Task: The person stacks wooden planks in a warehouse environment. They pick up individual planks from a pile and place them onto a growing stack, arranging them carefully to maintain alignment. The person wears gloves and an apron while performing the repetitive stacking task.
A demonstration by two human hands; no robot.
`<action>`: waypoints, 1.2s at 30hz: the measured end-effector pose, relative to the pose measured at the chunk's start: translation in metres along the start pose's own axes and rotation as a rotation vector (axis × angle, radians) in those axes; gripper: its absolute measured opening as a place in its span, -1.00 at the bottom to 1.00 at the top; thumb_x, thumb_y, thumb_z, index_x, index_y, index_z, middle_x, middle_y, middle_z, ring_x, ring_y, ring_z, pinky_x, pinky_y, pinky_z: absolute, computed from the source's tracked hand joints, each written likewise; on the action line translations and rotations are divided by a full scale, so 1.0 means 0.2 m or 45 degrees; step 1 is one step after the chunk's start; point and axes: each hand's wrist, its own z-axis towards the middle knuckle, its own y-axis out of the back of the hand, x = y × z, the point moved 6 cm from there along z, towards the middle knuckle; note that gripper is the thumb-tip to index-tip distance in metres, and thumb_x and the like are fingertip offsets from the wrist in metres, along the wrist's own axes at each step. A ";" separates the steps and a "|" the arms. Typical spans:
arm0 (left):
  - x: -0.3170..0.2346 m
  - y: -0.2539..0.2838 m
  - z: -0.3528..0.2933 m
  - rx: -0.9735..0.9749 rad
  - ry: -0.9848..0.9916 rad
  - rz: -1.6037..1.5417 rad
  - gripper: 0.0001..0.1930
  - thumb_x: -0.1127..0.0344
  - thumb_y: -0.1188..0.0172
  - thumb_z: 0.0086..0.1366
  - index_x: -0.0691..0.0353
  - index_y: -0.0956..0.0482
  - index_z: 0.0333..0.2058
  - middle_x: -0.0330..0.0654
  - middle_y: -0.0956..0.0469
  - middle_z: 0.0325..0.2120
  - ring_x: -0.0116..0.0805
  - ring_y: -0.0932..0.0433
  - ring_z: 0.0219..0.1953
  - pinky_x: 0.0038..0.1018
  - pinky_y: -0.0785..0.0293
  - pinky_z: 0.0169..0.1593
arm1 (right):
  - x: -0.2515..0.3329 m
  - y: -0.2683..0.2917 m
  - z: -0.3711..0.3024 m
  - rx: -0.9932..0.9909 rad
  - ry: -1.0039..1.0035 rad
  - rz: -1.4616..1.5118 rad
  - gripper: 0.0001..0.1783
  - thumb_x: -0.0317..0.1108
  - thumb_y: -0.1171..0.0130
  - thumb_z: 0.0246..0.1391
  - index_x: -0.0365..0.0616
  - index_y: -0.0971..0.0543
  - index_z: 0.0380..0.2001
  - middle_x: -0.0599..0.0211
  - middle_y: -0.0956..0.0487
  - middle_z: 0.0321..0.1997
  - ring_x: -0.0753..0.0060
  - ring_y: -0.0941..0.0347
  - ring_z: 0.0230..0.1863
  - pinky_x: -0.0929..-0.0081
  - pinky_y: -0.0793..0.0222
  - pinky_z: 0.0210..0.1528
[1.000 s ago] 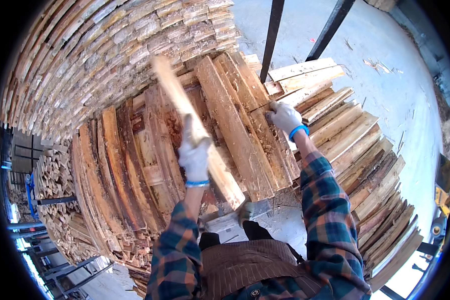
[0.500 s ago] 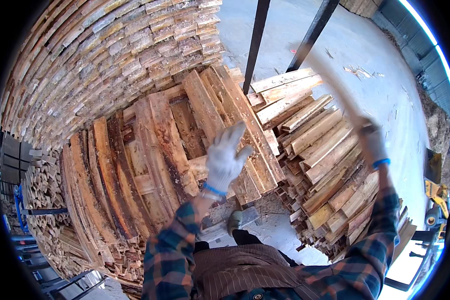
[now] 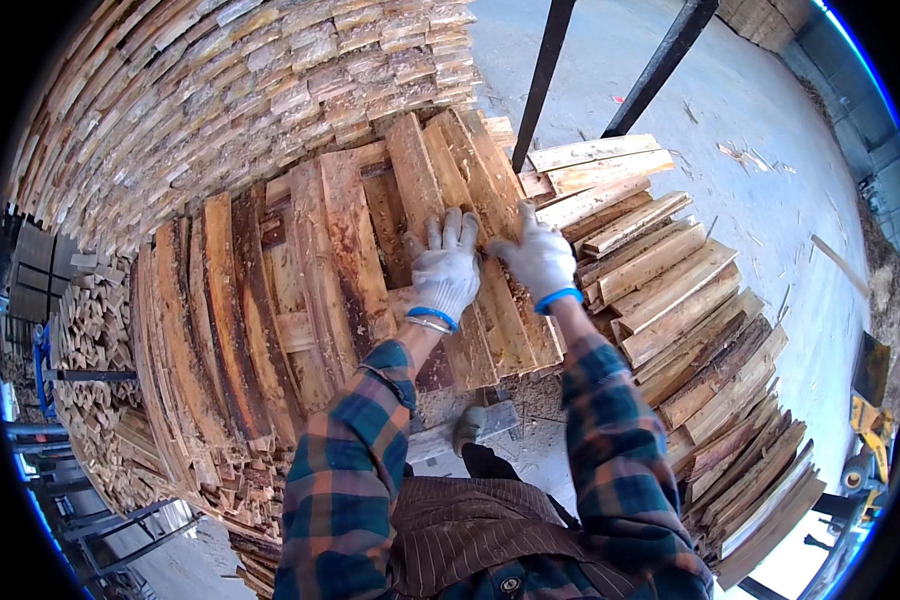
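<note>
Both my hands wear white knit gloves with blue cuffs. My left hand (image 3: 448,265) lies on the boards at the near right of the wood stack, its fingers stretched forward over a rough board (image 3: 415,175). My right hand (image 3: 538,258) is just beside it, thumb and fingers apart, on the outer edge of a long plank (image 3: 500,170). Neither hand is wrapped round a board, though the fingertips' undersides are hidden. A loose strip of wood (image 3: 840,265) shows far off to the right, over the concrete floor.
A tall wall of stacked boards (image 3: 270,90) rises at the far left. Split boards (image 3: 660,270) are heaped to my right. Two dark posts (image 3: 545,80) stand ahead. A yellow machine (image 3: 870,440) sits at the far right, and more wood (image 3: 95,330) at the left.
The strip of wood has left my right hand and is now far to the right. That hand has come back left onto the boards beside my left hand, which has stayed on the stack.
</note>
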 end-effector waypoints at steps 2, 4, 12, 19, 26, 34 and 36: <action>-0.06 0.04 0.03 0.055 0.054 -0.034 -0.33 0.31 -0.03 0.23 -0.01 -0.15 0.34 -0.12 -0.02 0.41 0.17 0.00 0.40 0.29 0.09 0.34 | 0.08 -0.09 0.01 -0.097 0.075 -0.275 0.19 0.26 -0.23 -0.02 -0.25 0.08 0.42 -0.04 -0.55 -0.08 0.06 -0.59 -0.09 0.23 -0.54 -0.19; -0.05 0.14 0.01 0.102 0.139 -0.032 -0.30 0.32 -0.01 0.25 -0.01 -0.07 0.38 -0.12 -0.01 0.42 0.14 -0.03 0.40 0.30 0.06 0.33 | 0.09 -0.10 0.02 -0.063 0.047 -0.105 0.17 0.26 -0.22 -0.01 -0.23 0.06 0.43 -0.05 -0.55 -0.07 0.08 -0.59 -0.09 0.22 -0.54 -0.20; 0.43 0.08 -0.32 -0.111 0.326 -0.107 -0.30 0.23 -0.13 0.26 0.03 -0.12 0.37 0.01 -0.16 0.33 0.09 -0.20 0.31 -0.08 -0.30 0.25 | 0.43 -0.08 -0.04 0.264 0.189 0.036 0.17 0.27 -0.35 -0.14 -0.07 -0.05 0.40 -0.09 -0.44 0.14 -0.08 -0.51 0.06 0.08 -0.50 -0.02; 0.35 0.07 -0.32 -0.121 0.168 0.180 -0.26 0.30 -0.15 0.11 0.24 -0.18 0.31 0.21 -0.10 0.31 0.24 -0.17 0.29 0.03 -0.10 0.35 | 0.46 -0.20 0.01 0.151 0.156 -0.029 0.22 0.27 -0.39 -0.19 0.05 -0.02 0.43 -0.12 -0.36 0.22 -0.09 -0.37 0.23 0.13 -0.39 0.16; 0.23 0.14 -0.28 0.278 0.048 0.217 -0.36 0.21 -0.11 0.26 0.33 -0.23 0.27 0.31 -0.08 0.29 0.36 -0.13 0.28 0.08 -0.09 0.33 | 0.24 -0.17 0.11 0.416 0.169 1.090 0.05 -0.12 -0.37 -0.12 -0.18 -0.10 0.40 -0.16 -0.21 0.40 -0.05 -0.26 0.34 0.24 -0.21 0.36; 0.09 0.06 -0.14 0.108 0.117 0.217 -0.43 0.08 -0.07 0.24 0.09 -0.34 0.22 0.32 -0.16 0.23 0.42 -0.15 0.23 0.23 -0.05 0.27 | -0.02 0.03 0.23 0.062 0.084 -0.159 0.21 0.10 -0.45 -0.23 0.01 -0.03 0.42 -0.20 -0.39 0.13 -0.15 -0.42 0.16 0.10 -0.45 0.08; 0.14 0.07 -0.13 0.023 0.060 0.021 -0.43 0.07 -0.09 0.23 0.11 -0.36 0.20 0.31 -0.15 0.25 0.42 -0.15 0.24 0.18 -0.09 0.27 | 0.00 -0.01 0.25 0.086 0.052 -0.191 0.17 0.05 -0.38 -0.13 0.00 0.04 0.44 -0.20 -0.38 0.15 -0.18 -0.45 0.12 0.09 -0.46 0.07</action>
